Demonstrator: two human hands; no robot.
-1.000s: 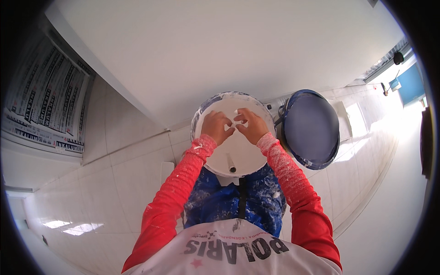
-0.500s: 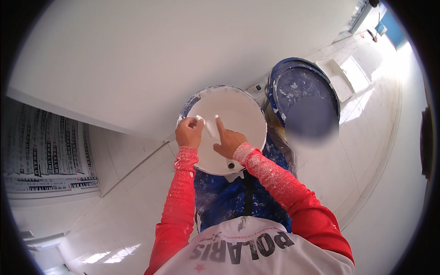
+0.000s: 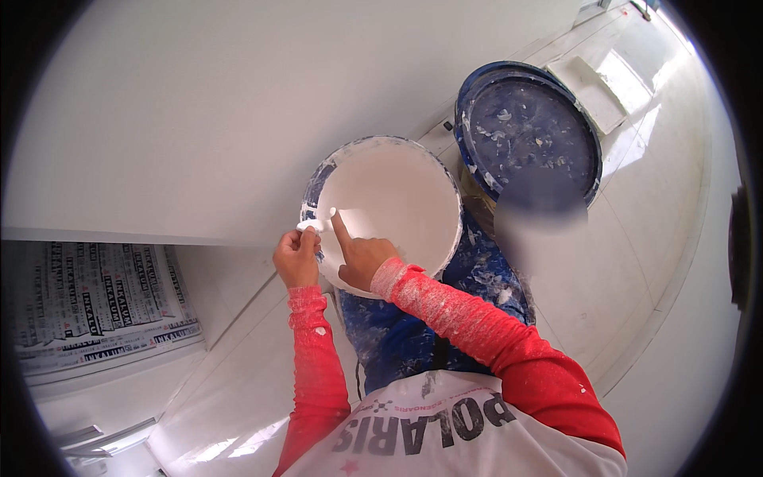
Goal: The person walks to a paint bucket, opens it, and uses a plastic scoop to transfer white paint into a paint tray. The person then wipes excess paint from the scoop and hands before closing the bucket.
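Note:
A round bucket (image 3: 315,184) stands in front of me, its rim blue and smeared with white. Smooth white paste (image 3: 401,195) fills the inside. At the bucket's left rim, my left hand (image 3: 296,257) pinches a small white-coated piece (image 3: 309,226); its kind is hard to make out under the white. My right hand (image 3: 366,258) is over the near left part of the bucket, its index finger stretched out toward that piece. White paste sits on that fingertip, while the other fingers curl loosely with nothing visible in them.
Right of the bucket is a blue lid-like round top (image 3: 528,127) spotted with dried white. Behind it a white tray (image 3: 588,94) lies on the tiled floor (image 3: 628,262). A pale wall (image 3: 199,103) rises beyond the bucket. Printed sheeting (image 3: 103,298) shows at the left.
Both hands have shifted left toward the bucket's rim, the left one now beside it. The white piece has gone with the left hand. My view has also shifted.

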